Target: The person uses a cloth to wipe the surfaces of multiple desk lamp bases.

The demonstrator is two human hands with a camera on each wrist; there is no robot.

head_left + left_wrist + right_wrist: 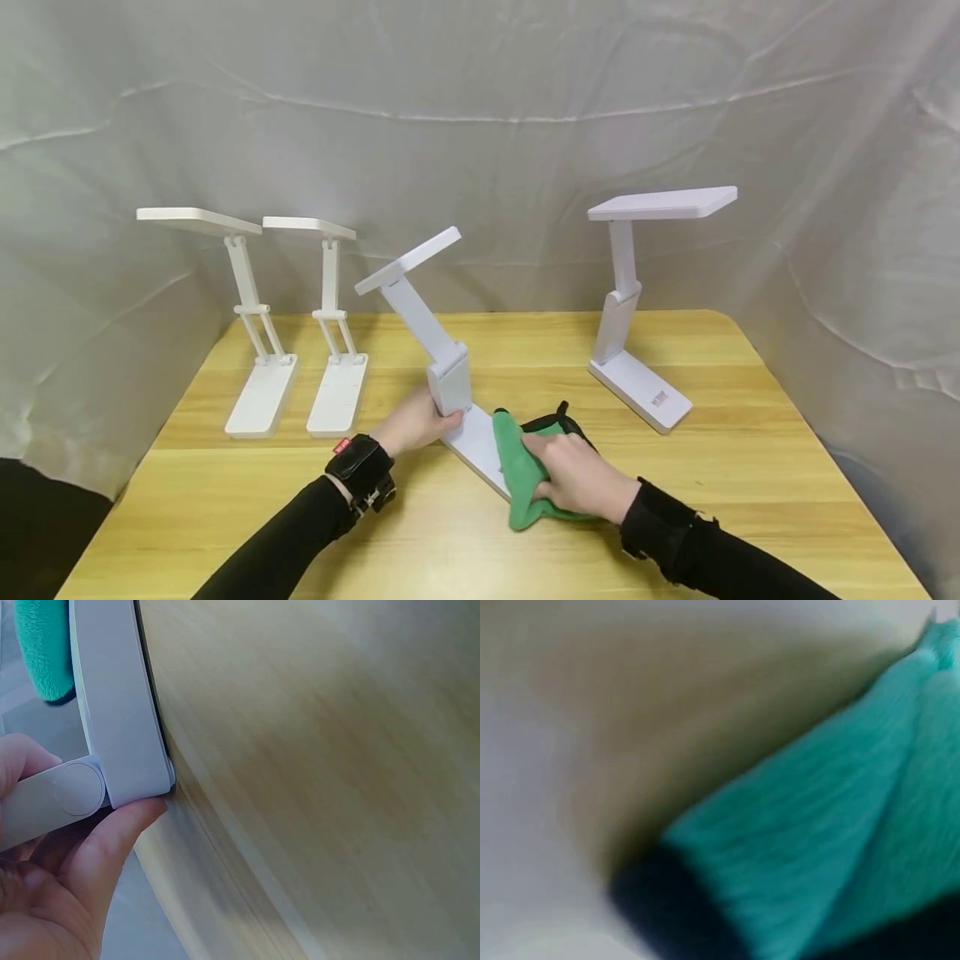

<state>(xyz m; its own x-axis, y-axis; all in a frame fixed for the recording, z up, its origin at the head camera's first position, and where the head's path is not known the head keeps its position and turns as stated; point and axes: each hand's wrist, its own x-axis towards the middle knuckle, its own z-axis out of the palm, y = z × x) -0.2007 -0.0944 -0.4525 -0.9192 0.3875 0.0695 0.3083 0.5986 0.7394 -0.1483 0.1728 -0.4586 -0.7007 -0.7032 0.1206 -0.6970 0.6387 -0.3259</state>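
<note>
A white folding desk lamp [422,321] stands at the middle of the table, its arm leaning left and its head tilted. My left hand [414,423] grips it low down, where the arm meets the base. In the left wrist view the thumb presses the end of the lamp base [120,697], and the fingers are partly hidden behind the arm. My right hand [581,475] holds a green cloth [517,467] with dark edging over the front part of the base. The cloth fills much of the right wrist view, with the fingers out of sight there.
Two more white lamps, one at the far left [261,396] and one beside it [337,396], stand unfolded. A fourth lamp [641,387] is at the back right. The wooden table [712,517] has pale curtains [480,158] behind and at its sides.
</note>
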